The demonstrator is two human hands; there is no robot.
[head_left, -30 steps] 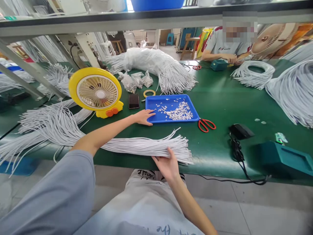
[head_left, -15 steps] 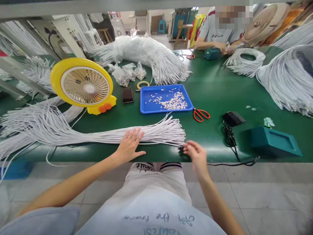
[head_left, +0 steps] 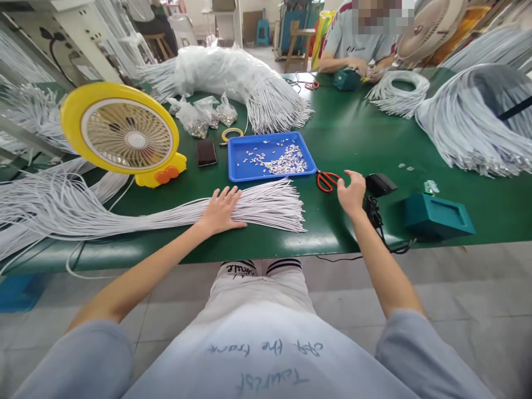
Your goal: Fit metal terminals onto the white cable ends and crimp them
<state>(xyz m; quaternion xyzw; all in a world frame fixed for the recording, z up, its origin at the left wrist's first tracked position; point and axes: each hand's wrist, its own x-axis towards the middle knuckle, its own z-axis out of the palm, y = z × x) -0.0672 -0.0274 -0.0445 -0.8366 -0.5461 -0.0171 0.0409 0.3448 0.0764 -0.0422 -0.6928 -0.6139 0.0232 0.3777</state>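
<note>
My left hand (head_left: 221, 213) lies flat with spread fingers across a bundle of white cables (head_left: 270, 205) near the front of the green table. The cable ends fan out to its right. My right hand (head_left: 352, 193) is over the table, between the scissors (head_left: 327, 181) with red handles and a black wedge-shaped device (head_left: 380, 184). Its thumb and forefinger are apart, and I see nothing between them. A blue tray (head_left: 272, 178) behind the cables holds many small, shiny metal pieces (head_left: 288, 160).
A yellow fan (head_left: 120, 127) and a phone (head_left: 206, 152) stand left of the tray. A teal box (head_left: 438, 215) and black cord (head_left: 376, 216) lie right. Bagged cables (head_left: 233, 75), small parts bags (head_left: 199, 119) and a tape roll (head_left: 231, 134) are behind. Across the table sits a co-worker (head_left: 357, 41).
My right hand has moved from the cable ends, up and to the right, towards the scissors. A small dark thing beside it no longer shows. My left hand stays on the cables; the view has shifted.
</note>
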